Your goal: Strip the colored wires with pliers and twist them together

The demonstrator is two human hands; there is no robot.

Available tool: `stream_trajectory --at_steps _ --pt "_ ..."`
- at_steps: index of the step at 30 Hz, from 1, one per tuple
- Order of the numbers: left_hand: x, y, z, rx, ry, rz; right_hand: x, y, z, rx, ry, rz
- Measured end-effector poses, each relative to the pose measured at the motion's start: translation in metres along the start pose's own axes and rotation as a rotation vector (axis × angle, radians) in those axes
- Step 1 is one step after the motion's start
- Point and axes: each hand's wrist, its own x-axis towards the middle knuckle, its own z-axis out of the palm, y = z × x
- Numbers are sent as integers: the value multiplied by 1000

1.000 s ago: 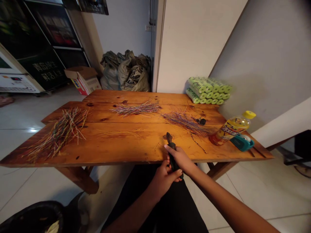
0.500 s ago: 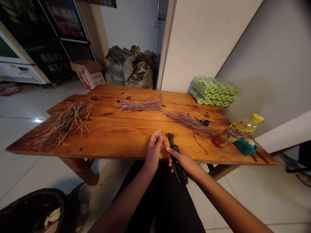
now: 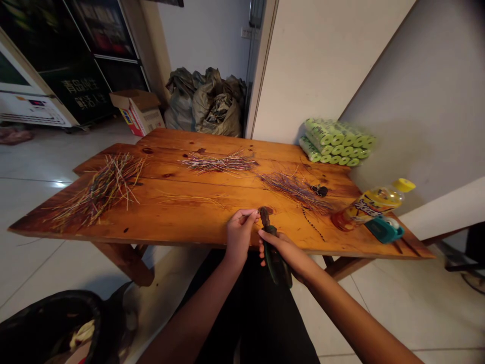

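Note:
My right hand (image 3: 278,247) is wrapped round the dark green handles of a pair of pliers (image 3: 270,230), whose jaws point away from me above the table's front edge. Just left of the jaws, my left hand (image 3: 241,230) pinches with thumb and forefinger; whatever is between them is too small to make out. Beyond the hands, a bundle of thin wires (image 3: 220,163) lies mid-table. A purplish wire bundle (image 3: 291,189) lies to the right, and a larger multicoloured wire pile (image 3: 108,189) to the left. A few loose yellow wires (image 3: 191,198) lie nearer my left hand.
On the wooden table (image 3: 162,222) at right stand a tilted-looking drink bottle (image 3: 369,205), a teal tape dispenser (image 3: 384,230) and packs of green-wrapped rolls (image 3: 337,141). A small black object (image 3: 319,190) lies beside the purplish wires. A black bin (image 3: 94,323) stands on the floor at lower left.
My left fingers, loosely spread before, have closed into a pinch near the plier jaws. My right hand keeps its hold on the pliers, nearly unmoved. The view has shifted slightly.

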Motion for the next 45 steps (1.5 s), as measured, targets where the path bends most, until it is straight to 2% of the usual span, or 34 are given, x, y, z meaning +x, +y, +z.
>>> stream_trajectory --at_steps 9,14,16,19,21,26,29,33,37,41,43,45 --pt "2 -7 1 96 30 79 0 -3 5 -53 34 -17" --pt "-10 -3 -1 146 -20 44 4 2 1 -78 50 -39" --pt "-24 -3 -6 140 -102 -24 7 4 -3 -111 49 -79" --pt "-46 -4 -15 166 -358 -177 13 7 -7 -120 65 -108" --pt "-54 -6 -18 218 -503 -225 16 9 -8 -106 73 -93" --pt "-53 -10 -9 225 -619 -291 21 17 -10 -148 116 -77" --pt "-51 -11 -2 206 -560 -367 23 23 -12 -211 188 -100" --pt "-51 -18 0 220 -478 -358 27 28 -15 -250 240 -128" --pt "-50 -27 -4 164 -488 -354 32 29 -18 -229 224 -123" --pt "-47 -22 -11 134 -491 -360 32 27 -22 -181 177 -117" --pt "-44 -14 -13 68 -439 -416 30 25 -23 -159 160 -106" --pt "-41 -8 -14 -84 -309 -524 27 22 -22 -132 136 -82"
